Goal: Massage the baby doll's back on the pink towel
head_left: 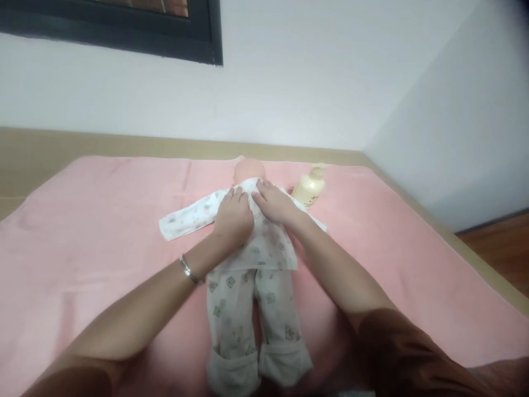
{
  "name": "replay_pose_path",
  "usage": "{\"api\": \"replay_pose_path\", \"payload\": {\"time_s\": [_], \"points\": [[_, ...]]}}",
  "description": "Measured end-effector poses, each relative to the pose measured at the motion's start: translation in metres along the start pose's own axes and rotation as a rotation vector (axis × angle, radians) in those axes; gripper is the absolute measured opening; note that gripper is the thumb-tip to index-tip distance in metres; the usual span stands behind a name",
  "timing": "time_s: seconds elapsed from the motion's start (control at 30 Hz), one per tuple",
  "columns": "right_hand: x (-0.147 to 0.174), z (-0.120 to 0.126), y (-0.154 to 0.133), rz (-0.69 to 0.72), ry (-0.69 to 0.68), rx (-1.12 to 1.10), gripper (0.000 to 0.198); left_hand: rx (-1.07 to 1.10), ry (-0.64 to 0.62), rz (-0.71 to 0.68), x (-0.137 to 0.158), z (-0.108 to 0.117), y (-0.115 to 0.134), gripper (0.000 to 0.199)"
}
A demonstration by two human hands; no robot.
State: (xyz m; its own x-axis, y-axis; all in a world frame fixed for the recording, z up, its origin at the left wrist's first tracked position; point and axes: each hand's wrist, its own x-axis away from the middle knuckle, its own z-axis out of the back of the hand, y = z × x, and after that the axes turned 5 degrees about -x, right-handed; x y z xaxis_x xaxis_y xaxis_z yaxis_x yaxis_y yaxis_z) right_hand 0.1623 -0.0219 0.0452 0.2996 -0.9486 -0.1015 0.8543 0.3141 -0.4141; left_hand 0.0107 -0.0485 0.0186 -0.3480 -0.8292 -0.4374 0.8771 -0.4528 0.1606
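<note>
A bald baby doll (249, 171) lies on a pink blanket (124, 248), with its head far away and its legs near the person. I cannot tell if it is face up or face down. A white shirt (266, 251) with little pictures on it lies over the doll's body. Its long sleeves stretch out to both sides. White pants (231, 309) with pictures and folded-up ends lie below the shirt.

The left hand (235, 215) is on the top of the shirt, near the doll's neck. Its fingers are bent, and I cannot tell if they pinch the cloth. The right hand (275, 203) is just beside it, also on the top of the shirt. Its fingers are out long and its thumb is apart, so it is not closed around anything. A silver bracelet (188, 270) is on the left wrist.

A cream-colored pump bottle (309, 188) is on the blanket, near the right hand. A white wall (309, 82) and a dark window frame (165, 38) are behind.
</note>
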Motion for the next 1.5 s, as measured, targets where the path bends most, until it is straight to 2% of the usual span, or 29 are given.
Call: {"api": "replay_pose_path", "payload": {"time_s": [0.1,0.23,0.4,0.5,0.67,0.8,1.03,1.17,1.27,1.37,1.5], "points": [[0.003,-0.001,-0.006,-0.015,0.021,0.090,0.056,0.058,-0.085,0.024,-0.005,0.006,-0.003,0.041],[0.016,-0.003,-0.023,-0.022,0.026,0.229,0.057,0.217,-0.138,0.158,-0.016,0.004,-0.018,0.048],[0.037,-0.008,-0.042,0.079,0.003,0.362,0.059,0.384,-0.080,0.246,-0.019,-0.009,-0.033,0.049],[0.037,-0.010,-0.041,0.098,0.007,0.294,0.058,0.421,-0.014,0.237,-0.017,-0.016,-0.035,0.048],[0.010,-0.012,-0.016,-0.040,0.019,0.027,0.064,0.408,-0.007,0.262,-0.016,-0.022,-0.036,0.050],[0.000,-0.017,-0.004,-0.109,0.093,-0.065,0.065,0.407,0.011,0.253,-0.016,-0.023,-0.036,0.050],[0.008,0.001,-0.015,-0.064,0.187,-0.211,0.048,0.455,0.053,0.283,-0.012,-0.017,-0.032,0.050],[0.016,-0.001,-0.023,0.023,0.310,-0.215,0.049,0.491,0.085,0.295,-0.011,-0.017,-0.033,0.047],[0.018,-0.013,-0.027,0.065,0.260,-0.138,0.049,0.512,0.097,0.302,-0.011,-0.017,-0.033,0.045],[0.019,-0.013,-0.029,0.032,0.197,-0.112,0.048,0.530,0.097,0.310,-0.010,-0.016,-0.032,0.045],[0.024,0.004,-0.032,0.035,0.329,-0.177,0.052,0.553,0.102,0.329,-0.009,-0.015,-0.031,0.044]]}}
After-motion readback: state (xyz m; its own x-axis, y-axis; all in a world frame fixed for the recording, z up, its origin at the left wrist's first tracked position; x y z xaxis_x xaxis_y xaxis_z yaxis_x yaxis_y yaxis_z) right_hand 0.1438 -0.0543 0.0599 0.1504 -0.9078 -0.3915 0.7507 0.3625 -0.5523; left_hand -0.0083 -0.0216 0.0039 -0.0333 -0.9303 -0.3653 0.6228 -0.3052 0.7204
